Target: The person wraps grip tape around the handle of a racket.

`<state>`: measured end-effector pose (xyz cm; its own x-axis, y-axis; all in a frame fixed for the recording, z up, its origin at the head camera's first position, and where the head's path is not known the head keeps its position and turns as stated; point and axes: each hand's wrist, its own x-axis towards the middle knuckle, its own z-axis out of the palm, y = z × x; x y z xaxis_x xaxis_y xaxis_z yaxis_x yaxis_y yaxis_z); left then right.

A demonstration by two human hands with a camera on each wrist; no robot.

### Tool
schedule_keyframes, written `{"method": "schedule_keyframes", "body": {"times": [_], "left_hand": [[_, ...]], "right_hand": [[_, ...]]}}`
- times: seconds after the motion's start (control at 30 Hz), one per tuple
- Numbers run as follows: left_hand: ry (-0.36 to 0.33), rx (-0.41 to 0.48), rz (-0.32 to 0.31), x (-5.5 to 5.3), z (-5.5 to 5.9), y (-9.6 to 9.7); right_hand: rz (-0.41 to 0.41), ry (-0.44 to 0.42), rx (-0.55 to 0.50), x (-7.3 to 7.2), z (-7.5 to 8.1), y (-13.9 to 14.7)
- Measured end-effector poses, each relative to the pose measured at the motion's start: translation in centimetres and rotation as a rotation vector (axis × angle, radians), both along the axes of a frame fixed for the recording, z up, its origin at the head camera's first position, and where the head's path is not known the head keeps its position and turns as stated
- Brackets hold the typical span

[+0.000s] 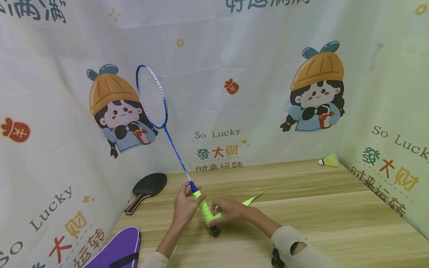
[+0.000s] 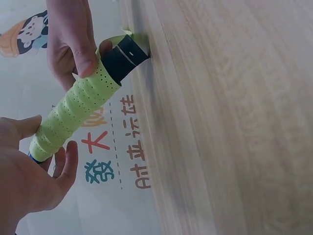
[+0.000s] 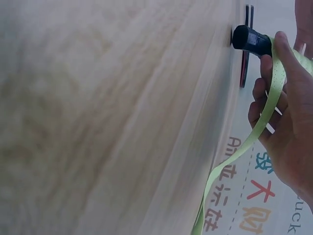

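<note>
A blue and white badminton racket [image 1: 175,150] slants up to the left, its head raised in front of the backdrop. My left hand [image 1: 183,208] grips it between thumb and fingers at the top of the handle. Neon-yellow perforated grip tape [image 2: 73,110] is wound around most of the handle; the black butt end [image 2: 124,58] is bare. My right hand [image 1: 231,210] pinches the tape at the lower edge of the winding, thumb against the handle. From there a loose tape tail [image 3: 266,110] passes across the right fingers and hangs down toward the table.
A black table tennis paddle [image 1: 149,185] lies at the table's [image 1: 301,201] back left. A purple racket case [image 1: 117,247] is at front left, and a yellow shuttlecock [image 1: 329,160] at the back right corner. Printed cloth [image 1: 261,111] encloses the table behind and at the sides.
</note>
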<state>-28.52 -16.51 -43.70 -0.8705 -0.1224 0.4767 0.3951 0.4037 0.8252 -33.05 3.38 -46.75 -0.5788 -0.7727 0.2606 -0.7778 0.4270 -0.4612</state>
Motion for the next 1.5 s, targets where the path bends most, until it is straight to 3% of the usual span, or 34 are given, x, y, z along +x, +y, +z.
{"method": "schedule_keyframes", "body": {"times": [0.2,0.37,0.63,0.97,1.23,1.5], "left_hand": [[0.032,-0.038,-0.003,0.2,0.4,0.2],[0.037,-0.032,-0.019,0.3,0.3,0.1],[0.018,-0.029,-0.026,0.3,0.1,-0.6],[-0.014,0.001,-0.074,0.2,0.3,-1.0],[-0.064,0.029,-0.119,0.5,0.6,-1.4],[-0.053,0.105,-0.166,0.6,0.5,-1.4]], "right_hand": [[-0.01,-0.029,-0.008,0.2,0.1,0.0],[0.054,-0.062,-0.051,-0.1,-0.1,0.6],[0.131,-0.088,-0.1,-0.6,-0.4,2.4],[0.132,-0.124,-0.09,-0.5,-0.2,2.4],[0.149,-0.084,-0.063,-0.5,-0.4,1.4],[0.159,-0.016,0.0,-0.3,-0.1,1.1]]}}
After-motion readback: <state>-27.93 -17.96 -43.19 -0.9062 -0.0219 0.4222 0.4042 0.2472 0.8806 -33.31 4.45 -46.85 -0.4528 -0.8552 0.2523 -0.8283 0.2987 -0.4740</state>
